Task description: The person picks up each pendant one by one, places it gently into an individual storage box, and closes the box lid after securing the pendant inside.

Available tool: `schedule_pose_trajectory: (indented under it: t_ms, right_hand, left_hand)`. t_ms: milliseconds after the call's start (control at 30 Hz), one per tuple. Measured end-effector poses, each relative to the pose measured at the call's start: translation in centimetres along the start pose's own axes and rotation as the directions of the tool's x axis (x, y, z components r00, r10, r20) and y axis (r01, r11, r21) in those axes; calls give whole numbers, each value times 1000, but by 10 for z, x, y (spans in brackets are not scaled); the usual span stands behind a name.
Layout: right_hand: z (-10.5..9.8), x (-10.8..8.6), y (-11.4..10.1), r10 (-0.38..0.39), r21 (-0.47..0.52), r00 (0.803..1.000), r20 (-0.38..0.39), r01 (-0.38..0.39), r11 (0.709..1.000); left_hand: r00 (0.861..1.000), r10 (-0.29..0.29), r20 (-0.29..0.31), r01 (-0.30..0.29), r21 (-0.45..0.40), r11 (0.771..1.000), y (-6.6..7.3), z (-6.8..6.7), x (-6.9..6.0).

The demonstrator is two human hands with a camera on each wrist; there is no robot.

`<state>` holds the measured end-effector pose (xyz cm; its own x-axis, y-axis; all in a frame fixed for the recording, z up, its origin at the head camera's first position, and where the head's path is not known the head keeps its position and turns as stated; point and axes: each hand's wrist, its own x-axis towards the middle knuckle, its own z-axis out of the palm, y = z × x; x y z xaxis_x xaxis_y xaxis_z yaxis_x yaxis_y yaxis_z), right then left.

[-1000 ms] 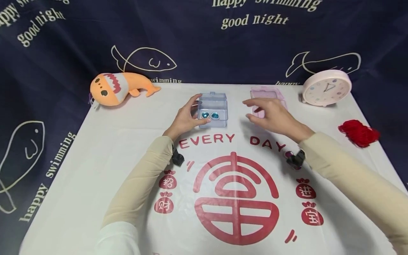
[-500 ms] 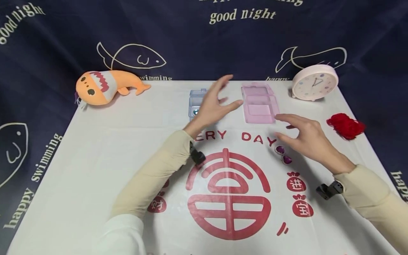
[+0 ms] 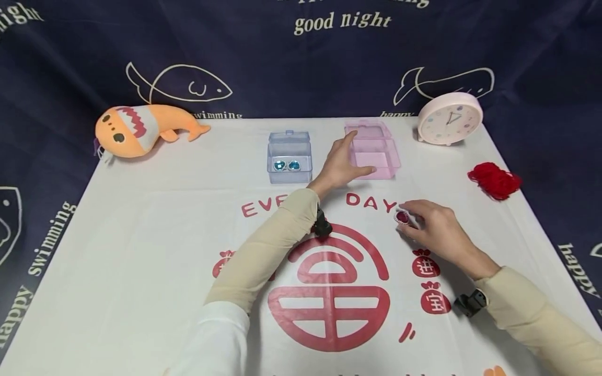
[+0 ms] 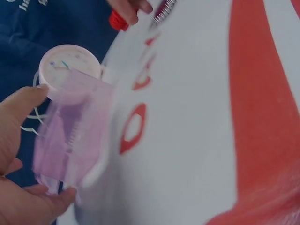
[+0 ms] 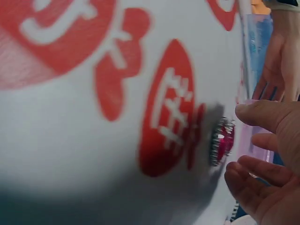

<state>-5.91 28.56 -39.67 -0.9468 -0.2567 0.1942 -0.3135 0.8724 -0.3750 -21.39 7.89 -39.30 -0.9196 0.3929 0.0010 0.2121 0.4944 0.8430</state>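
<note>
My left hand (image 3: 340, 164) spreads its fingers and thumb along the left side of a translucent pink box (image 3: 388, 151), whose lid stands open. In the left wrist view, my fingertips lie close by the box (image 4: 70, 136); blur hides whether they touch. Lower right, my right hand (image 3: 442, 230) reaches round a purple-red gem with a beaded silver rim (image 3: 402, 217) on the tablecloth. The right wrist view has this gem (image 5: 225, 140) between parted fingers and thumb, with a small gap. A translucent blue box (image 3: 289, 178), lid open, contains two blue gems (image 3: 280, 165).
An orange plush shark (image 3: 136, 130) lies at the back left. At the back right stands a pink round clock (image 3: 449, 119), with a bundle of red yarn (image 3: 495, 180) in front of it. A dark printed curtain (image 3: 263, 57) hangs behind the white tablecloth (image 3: 141, 250).
My left hand has left the blue box and moved right to the pink box. My right hand has drawn back from the pink box, down to the purple-red gem. The view has shifted slightly.
</note>
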Motion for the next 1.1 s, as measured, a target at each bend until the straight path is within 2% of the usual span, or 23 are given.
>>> schedule_pose_trajectory:
  t_ms: [167, 467, 733, 1100]
  right_hand:
    - [5, 1, 0, 26, -32, 999, 29, -25, 999]
    - [4, 3, 1, 15, -47, 999, 49, -13, 999]
    - [6, 6, 2, -5, -43, 999, 40, 7, 999]
    - [-9, 18, -1, -52, 16, 998, -47, 52, 998]
  left_hand:
    - [999, -10, -35, 9, -32, 999, -11, 5, 6]
    - [1000, 21, -7, -21, -23, 1000, -15, 6, 10]
    - [1000, 10, -10, -10, -11, 1000, -19, 6, 10]
    - [999, 31, -22, -32, -20, 999, -22, 8, 11]
